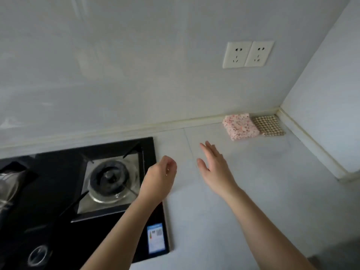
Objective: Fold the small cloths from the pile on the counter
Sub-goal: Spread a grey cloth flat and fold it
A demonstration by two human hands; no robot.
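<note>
Pale grey walls (136, 65) meet in a corner at the far right, above a light grey table (253, 191). Two white sockets (237, 54) sit side by side on the far wall. A black hob (58, 201) is set into the left part of the table. One round burner (111, 180) shows in full, and a second is cut off by the left edge. There is one round knob (39, 256) at the near left and one blue and white label (156, 238) on the hob's near right corner.

Two small cloths lie folded in the far right corner of the table, touching side by side. One is a pink speckled cloth (240, 126). To its right, a beige checked cloth (269, 125) lies against the corner.

Two bare arms reach in from the near edge. The left grip (161, 172) hovers over the right edge of the hob with its fingers curled in, and nothing shows in it. The right grip (214, 164) is spread open with straight fingers pointing toward the cloths. It holds nothing and is well short of them.
</note>
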